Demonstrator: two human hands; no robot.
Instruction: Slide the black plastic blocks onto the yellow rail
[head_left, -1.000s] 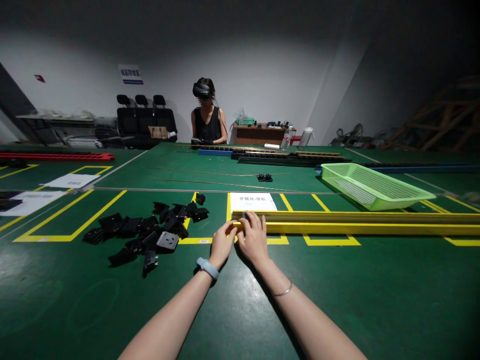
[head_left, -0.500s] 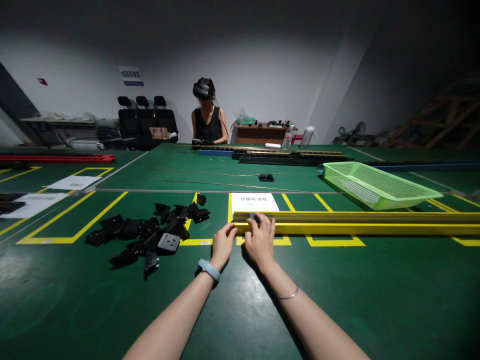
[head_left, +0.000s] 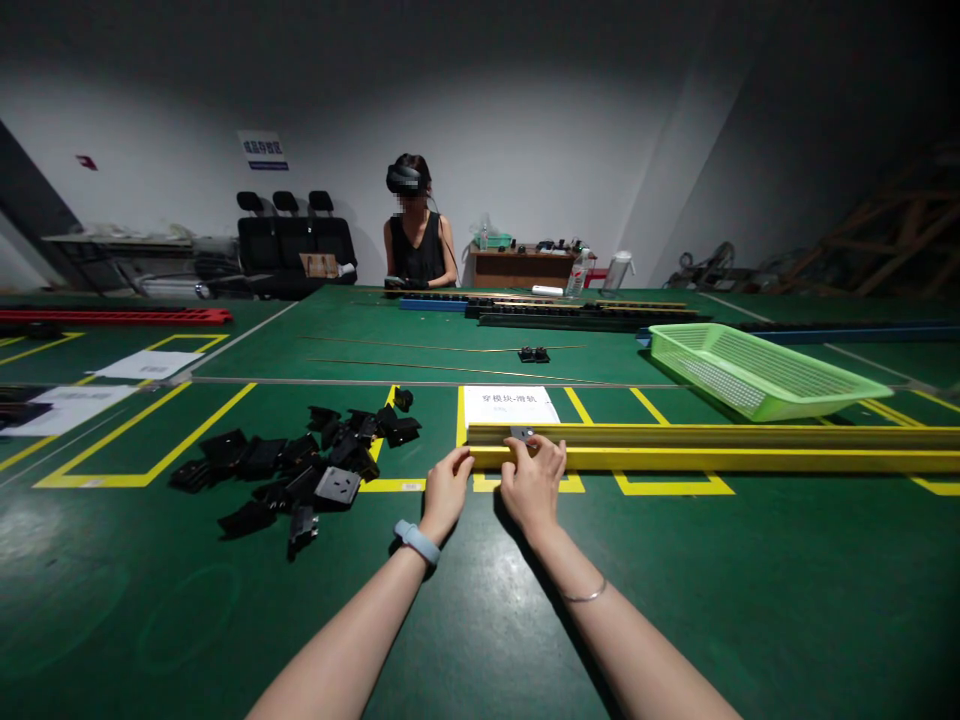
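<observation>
Since the earlier frames, the right hand (head_left: 531,485) has slid to the right along the yellow channel rail (head_left: 735,447), away from the left hand (head_left: 446,492), and a grey-faced socket module (head_left: 521,433) now shows clearly at its fingertips. The left hand has stayed at the rail's left end.

In the head view, the rail lies lengthwise across the green table (head_left: 480,640), running out of sight on the right. The module sits in the channel, a short way in from the left end. The right hand's fingertips touch its near side; whether they grip it or only push on it, I cannot tell. The left hand has its thumb and fingers pinched on the end corner of the rail. A pale blue wristband (head_left: 417,542) circles the left wrist, a thin metal bangle (head_left: 589,592) the right.

To the left of the hands lies a loose heap of black modules (head_left: 262,456), one socket face turned up. Just behind the rail's end is a printed white sheet (head_left: 506,403); farther right, a light green plastic basket (head_left: 817,405) stands behind the rail. Two small black modules (head_left: 534,355) sit beyond the sheet. Across the table is a co-worker (head_left: 418,240) wearing a headset.
</observation>
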